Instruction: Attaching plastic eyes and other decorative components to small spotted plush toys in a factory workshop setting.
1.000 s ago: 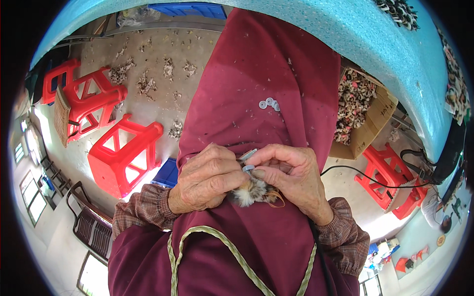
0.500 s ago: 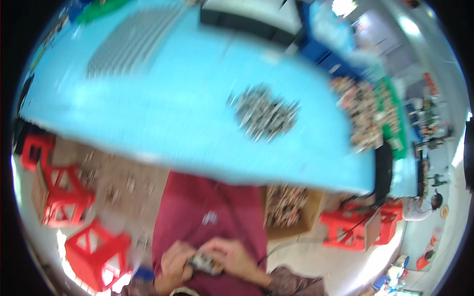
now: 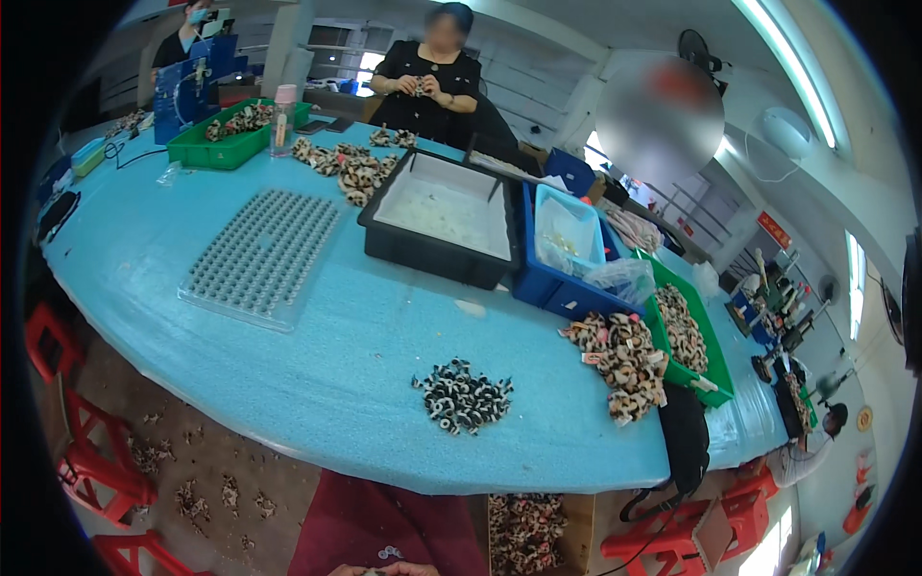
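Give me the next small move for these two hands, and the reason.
Probably raise both slightly: the left hand and right hand are cut off by the picture's lower edge, and the small thing between them barely shows, so their hold can't be judged.

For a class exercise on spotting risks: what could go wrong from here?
1. White rings lie loose on the apron, just beyond the left hand and right hand; a shift of the lap might drop them.
2. The loose heap of black-and-white parts on the table could scatter if brushed.
3. The black bag hangs over the table's edge; a snag might pull it down.
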Demonstrator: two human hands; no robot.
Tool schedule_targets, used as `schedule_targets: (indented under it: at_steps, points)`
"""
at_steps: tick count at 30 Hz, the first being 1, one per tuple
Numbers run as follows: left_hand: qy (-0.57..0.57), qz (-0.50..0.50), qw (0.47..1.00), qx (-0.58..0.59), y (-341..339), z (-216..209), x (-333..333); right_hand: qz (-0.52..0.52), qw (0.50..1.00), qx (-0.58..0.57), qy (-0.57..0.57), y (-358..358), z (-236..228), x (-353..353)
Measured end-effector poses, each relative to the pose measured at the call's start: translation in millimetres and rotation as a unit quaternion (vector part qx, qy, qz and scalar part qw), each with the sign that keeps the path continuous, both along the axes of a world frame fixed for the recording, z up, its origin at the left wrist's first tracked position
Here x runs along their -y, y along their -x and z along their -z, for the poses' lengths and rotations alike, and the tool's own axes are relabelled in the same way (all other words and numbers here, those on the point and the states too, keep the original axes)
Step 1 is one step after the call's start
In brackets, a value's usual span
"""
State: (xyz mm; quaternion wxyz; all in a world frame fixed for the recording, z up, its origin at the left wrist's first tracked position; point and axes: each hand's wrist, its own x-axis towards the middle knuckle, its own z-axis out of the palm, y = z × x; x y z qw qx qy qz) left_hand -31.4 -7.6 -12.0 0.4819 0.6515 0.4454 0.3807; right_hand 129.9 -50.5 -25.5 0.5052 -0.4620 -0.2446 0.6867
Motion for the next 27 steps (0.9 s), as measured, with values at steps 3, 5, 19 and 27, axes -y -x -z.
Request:
schedule_targets:
  at_steps: [3, 5, 19, 27]
  points:
    - [-0.046, -0.001, 0.999, 0.009, 0.9, -0.3, 0.2, -0.036, 0.997, 0.048, 0.049, -0.5, -1.6, -1.1]
    - [-0.074, 0.002, 0.997, 0.016, 2.8, 0.3, 1.8, -0.037, 0.999, 0.002, 0.023, 0.4, 0.9, 0.8]
    - [-0.265, 0.019, 0.963, 0.04, 2.2, -4.5, -3.1, -0.01, 0.996, 0.004, 0.089, 12.2, -42.9, -1.8]
    - [-0.261, 0.154, 0.953, 0.01, 26.5, -21.0, -5.7, -0.026, 0.996, 0.051, 0.07, 11.5, -51.9, -2.1]
